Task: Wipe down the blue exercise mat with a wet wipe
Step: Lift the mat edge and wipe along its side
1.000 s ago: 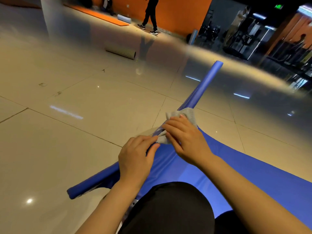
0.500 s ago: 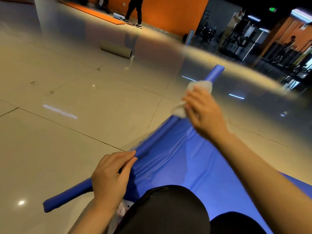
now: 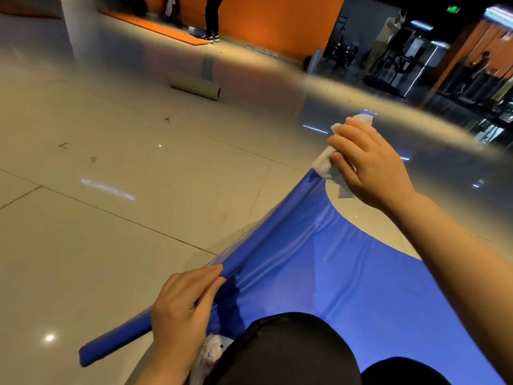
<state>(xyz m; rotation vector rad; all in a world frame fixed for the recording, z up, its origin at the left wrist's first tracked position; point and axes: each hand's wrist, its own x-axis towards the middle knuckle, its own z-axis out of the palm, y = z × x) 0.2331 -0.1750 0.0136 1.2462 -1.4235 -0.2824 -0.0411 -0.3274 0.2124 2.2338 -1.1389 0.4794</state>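
Note:
The blue exercise mat (image 3: 327, 273) lies half unrolled on the tiled floor, its rolled end lifted and running from lower left up to the right. My left hand (image 3: 180, 309) grips the roll near its lower end. My right hand (image 3: 366, 165) holds the white wet wipe (image 3: 324, 162), wrapped around the roll close to its far end. The roll's far tip shows just past the wipe. My dark-clothed knees cover the mat's near part.
A grey rolled mat (image 3: 197, 88) lies on the floor further back. An orange mat (image 3: 155, 29) and a standing person's legs (image 3: 212, 20) are by the orange wall. Gym machines (image 3: 399, 62) fill the dark area at the right. A small white packet (image 3: 213, 354) lies by my knee.
My right hand has slid the wipe along the roll from beside my left hand out to its far end. My left hand has shifted lower on the roll, which now hangs a little higher.

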